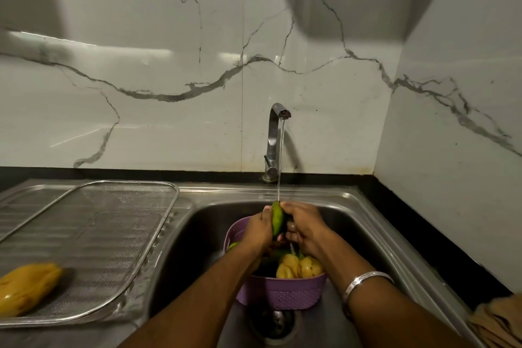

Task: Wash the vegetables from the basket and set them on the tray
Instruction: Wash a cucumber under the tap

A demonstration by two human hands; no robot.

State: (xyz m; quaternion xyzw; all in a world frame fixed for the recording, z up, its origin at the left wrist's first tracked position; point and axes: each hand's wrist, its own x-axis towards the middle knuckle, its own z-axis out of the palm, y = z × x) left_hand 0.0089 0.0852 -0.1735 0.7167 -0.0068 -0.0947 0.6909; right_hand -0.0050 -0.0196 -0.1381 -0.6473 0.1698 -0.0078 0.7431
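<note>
Running from the tap (pixel 278 121), a thin stream of water lands on the top end of a green vegetable (pixel 277 219) held upright over the sink (pixel 364 212). In the head view, the only one, the left hand (pixel 258 230) wraps the vegetable from its side and the right hand (pixel 303 227) clasps it from the other, both curled round it, probably so the palms can rub its skin while the water runs down its length. They hold it directly above the purple basket (pixel 278 289), which sits in the sink bowl over the drain (pixel 272 325); that placing seems meant to let the runoff fall on the produce yet to be washed, and water does drip from the hands onto the yellow peppers (pixel 299 265) inside. More green pieces lie under the left forearm, hard to make out. On the bench to the left the mesh tray (pixel 118 223) rests on the ribbed drainboard, where it can drain, with one yellow vegetable (pixel 26 288) already on it. By my reading, most of the washing remains.
</note>
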